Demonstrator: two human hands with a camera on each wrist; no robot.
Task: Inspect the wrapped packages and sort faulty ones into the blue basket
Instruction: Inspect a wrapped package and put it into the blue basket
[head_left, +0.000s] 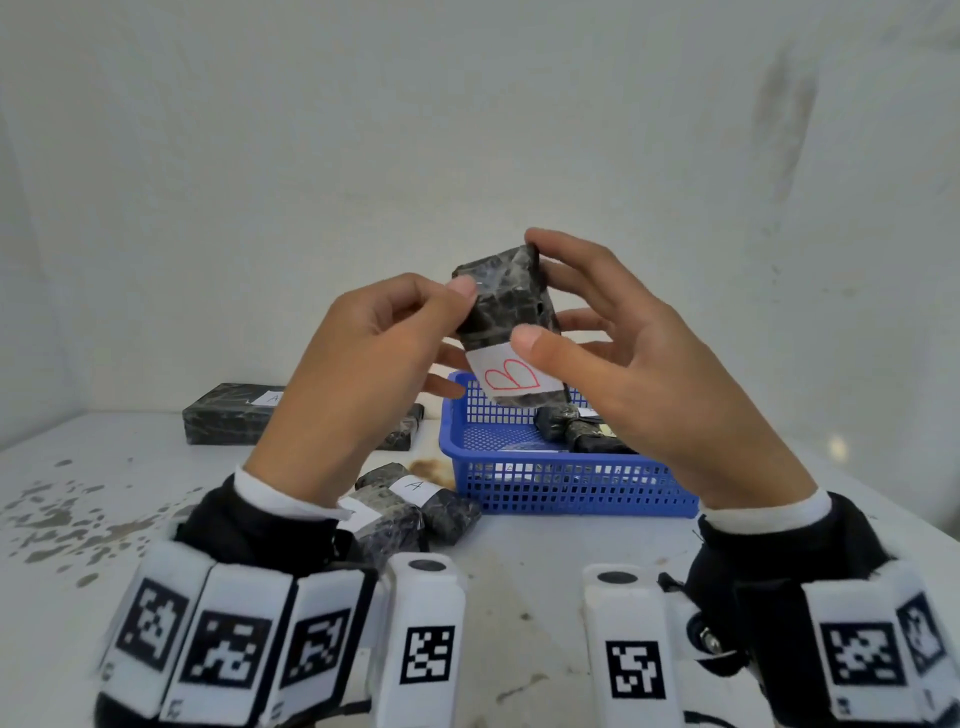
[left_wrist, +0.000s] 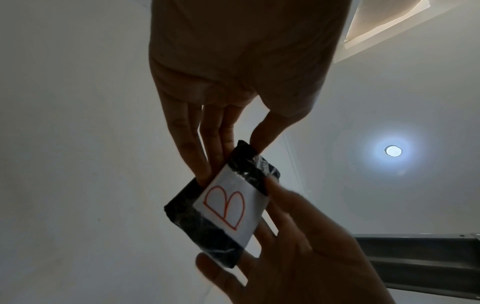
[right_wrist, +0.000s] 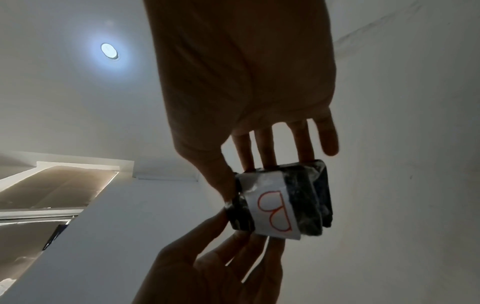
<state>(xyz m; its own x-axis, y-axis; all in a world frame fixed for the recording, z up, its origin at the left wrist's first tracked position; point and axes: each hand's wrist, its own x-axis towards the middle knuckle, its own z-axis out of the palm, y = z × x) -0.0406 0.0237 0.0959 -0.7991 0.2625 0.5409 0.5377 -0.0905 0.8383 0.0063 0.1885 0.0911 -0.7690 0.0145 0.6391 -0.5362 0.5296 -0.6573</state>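
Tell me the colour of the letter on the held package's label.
Red: an outlined B on the white label of the dark wrapped package. It shows best in the left wrist view.

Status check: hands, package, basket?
Left hand and right hand both pinch the B-labelled package, raised above the blue basket. Basket already holds wrapped packages. Nothing in the way.

The left hand (head_left: 358, 374) covers part of the flat package (head_left: 228, 421) at the back of the tabletop (head_left: 545, 571) and of the bundle (head_left: 410, 514) nearer, the held package (head_left: 511, 322) screens the blue basket (head_left: 566, 483) behind it, and the basket's contents stay too small to read.
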